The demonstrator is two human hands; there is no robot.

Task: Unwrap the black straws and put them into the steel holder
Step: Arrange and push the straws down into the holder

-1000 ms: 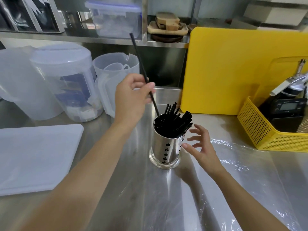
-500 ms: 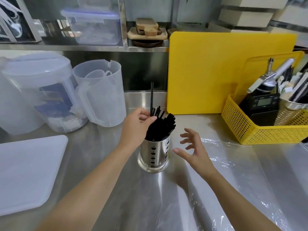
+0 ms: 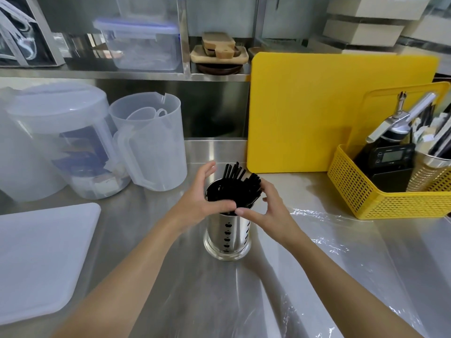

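A perforated steel holder (image 3: pixel 228 236) stands upright on the steel counter in the middle of the view. Several black straws (image 3: pixel 238 185) stick out of its top, leaning to the right. My left hand (image 3: pixel 199 195) cups the holder's rim from the left, fingers spread, thumb across the near edge. From the right, my right hand (image 3: pixel 267 208) reaches in, its thumb and fingertips touching the straw bundle and the rim. Neither hand holds a separate straw. A sheet of clear plastic wrap (image 3: pixel 324 242) lies flat on the counter to the right.
Clear plastic jugs (image 3: pixel 148 142) and a lidded tub (image 3: pixel 58 140) stand at the back left. A white board (image 3: pixel 36 257) lies at the left. A yellow cutting board (image 3: pixel 329 113) leans on the back wall beside a yellow basket (image 3: pixel 380 198) with tools.
My left hand pushed its single straw down into the holder and let go. My right hand moved in from the right to the holder's top.
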